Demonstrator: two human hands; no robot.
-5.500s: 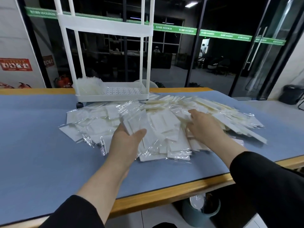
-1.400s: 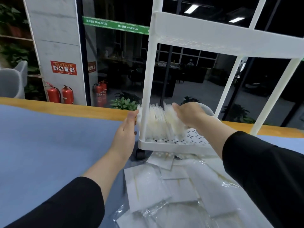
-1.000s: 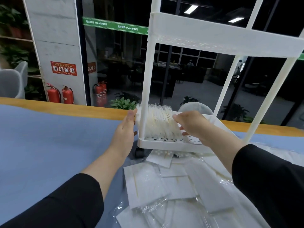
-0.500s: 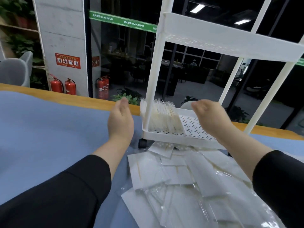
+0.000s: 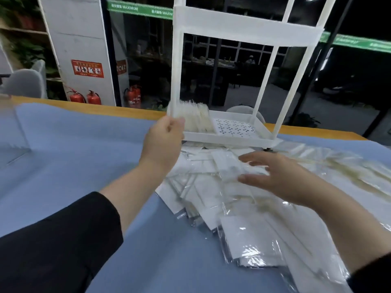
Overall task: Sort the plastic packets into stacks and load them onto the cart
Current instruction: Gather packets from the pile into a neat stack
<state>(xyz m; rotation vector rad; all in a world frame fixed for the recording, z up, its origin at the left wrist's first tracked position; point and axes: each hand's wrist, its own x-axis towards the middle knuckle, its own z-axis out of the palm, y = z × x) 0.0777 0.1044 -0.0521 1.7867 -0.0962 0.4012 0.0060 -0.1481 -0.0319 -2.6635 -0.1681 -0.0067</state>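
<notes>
A white cart (image 5: 232, 138) stands on the blue table. A stack of plastic packets (image 5: 196, 119) stands on edge in the left end of its perforated bottom tray. A loose pile of plastic packets (image 5: 211, 195) spreads across the table in front of the cart. My left hand (image 5: 163, 142) hovers by the tray's left front corner, fingers loosely curled and holding nothing. My right hand (image 5: 273, 176) is spread flat, fingers straight, just over the top of the loose pile.
The blue table mat (image 5: 74, 157) stretches bare to the left, with a wooden table edge (image 5: 88, 107) at the far side. The cart's upper shelf (image 5: 243, 28) overhangs the tray. Glass walls and red fire extinguishers (image 5: 84, 97) lie beyond.
Both hands have pulled back from the stack in the cart. My right hand has dropped down and toward me over the loose pile; my left hand has moved to the tray's corner.
</notes>
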